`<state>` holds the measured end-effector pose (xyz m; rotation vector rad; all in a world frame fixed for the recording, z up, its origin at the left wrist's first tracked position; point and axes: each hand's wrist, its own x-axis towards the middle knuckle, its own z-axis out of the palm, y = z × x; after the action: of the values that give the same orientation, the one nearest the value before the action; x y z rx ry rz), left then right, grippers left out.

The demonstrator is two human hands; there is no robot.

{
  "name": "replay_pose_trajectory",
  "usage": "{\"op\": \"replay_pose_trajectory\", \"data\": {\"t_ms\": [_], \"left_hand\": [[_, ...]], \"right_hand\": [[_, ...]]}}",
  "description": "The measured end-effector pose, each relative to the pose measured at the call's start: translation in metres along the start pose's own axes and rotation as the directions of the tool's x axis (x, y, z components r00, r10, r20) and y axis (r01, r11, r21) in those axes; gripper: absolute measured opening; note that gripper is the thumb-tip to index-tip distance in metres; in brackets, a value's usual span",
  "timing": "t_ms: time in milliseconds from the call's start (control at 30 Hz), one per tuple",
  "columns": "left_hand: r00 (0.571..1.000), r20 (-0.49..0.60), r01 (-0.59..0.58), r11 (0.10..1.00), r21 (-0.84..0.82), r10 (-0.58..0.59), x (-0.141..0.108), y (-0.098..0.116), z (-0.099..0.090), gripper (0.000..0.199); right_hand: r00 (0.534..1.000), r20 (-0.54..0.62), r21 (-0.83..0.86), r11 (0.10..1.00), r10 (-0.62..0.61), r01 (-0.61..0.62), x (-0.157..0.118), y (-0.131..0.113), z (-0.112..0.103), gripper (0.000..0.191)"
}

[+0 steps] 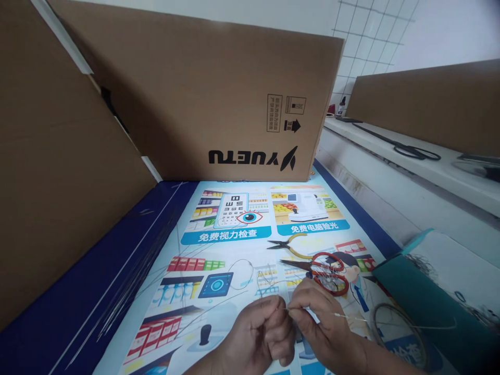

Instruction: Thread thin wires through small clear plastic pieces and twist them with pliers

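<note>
My left hand (262, 333) and my right hand (322, 325) are close together at the lower middle, both closed in a pinch. Between their fingertips runs a thin wire (353, 317), whose pale end sticks out to the right past my right hand. Just beyond my hands, thin wire loops (244, 286) lie on the printed sheet. Red-handled scissors (299, 264) lie beyond my right hand, with a tangle of short wire pieces (328, 278) at their handles. Yellow-handled pliers (283, 244) rest above the scissors.
Cardboard panels (187, 94) stand at the back and left. Several long straight wires (128, 291) lie along the left side. A wire coil (374, 323) sits at right, near a teal box (422, 297). Black scissors (414, 151) lie on the white ledge (375, 136).
</note>
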<state>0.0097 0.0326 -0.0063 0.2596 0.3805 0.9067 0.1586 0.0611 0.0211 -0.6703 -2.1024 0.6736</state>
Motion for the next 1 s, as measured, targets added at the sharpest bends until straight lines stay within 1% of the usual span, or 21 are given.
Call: {"op": "replay_pose_trajectory", "data": {"t_ms": [167,333,467,533,600,700,767,867,1000], "left_hand": [[0.999,0.032,0.029,0.999,0.032,-0.030,-0.002,0.001,-0.001,0.038],[1.000,0.003,0.030,0.999,0.038,-0.030,-0.003,0.001,-0.001,0.038],[1.000,0.009,0.029,0.999,0.029,-0.029,-0.003,0.000,-0.001,0.037],[1.000,0.017,0.024,0.999,0.027,-0.025,-0.002,0.000,-0.001,0.036],[1.000,0.006,-0.003,1.000,0.029,0.002,-0.001,-0.001,-0.001,0.036],[0.996,-0.022,-0.083,0.995,0.053,0.084,0.003,-0.004,-0.004,0.034],[0.990,-0.018,-0.140,0.987,0.081,0.142,0.005,-0.005,-0.007,0.034],[0.982,-0.006,-0.185,0.977,0.110,0.187,0.007,-0.006,-0.011,0.033],[0.980,-0.028,-0.195,0.975,0.105,0.199,0.006,-0.006,-0.013,0.030]], "right_hand": [[1.000,0.003,0.000,1.000,-0.025,0.025,0.000,-0.001,0.000,0.011],[0.998,0.011,-0.032,0.998,-0.055,0.055,-0.001,0.000,0.000,0.012],[0.998,0.018,-0.070,0.995,-0.064,0.065,-0.002,-0.001,0.000,0.012],[0.999,0.000,-0.024,0.999,-0.034,0.034,-0.003,0.000,0.001,0.011],[0.999,-0.019,0.053,0.997,0.050,-0.049,-0.004,0.001,0.003,0.011],[0.980,-0.009,0.148,0.969,0.199,-0.196,-0.005,0.004,0.006,0.012],[0.966,0.000,0.177,0.951,0.257,-0.253,-0.006,0.005,0.007,0.013],[0.963,-0.007,0.168,0.950,0.270,-0.265,-0.008,0.006,0.007,0.014],[0.977,-0.021,0.120,0.971,0.213,-0.209,-0.006,0.006,0.007,0.014]]}}
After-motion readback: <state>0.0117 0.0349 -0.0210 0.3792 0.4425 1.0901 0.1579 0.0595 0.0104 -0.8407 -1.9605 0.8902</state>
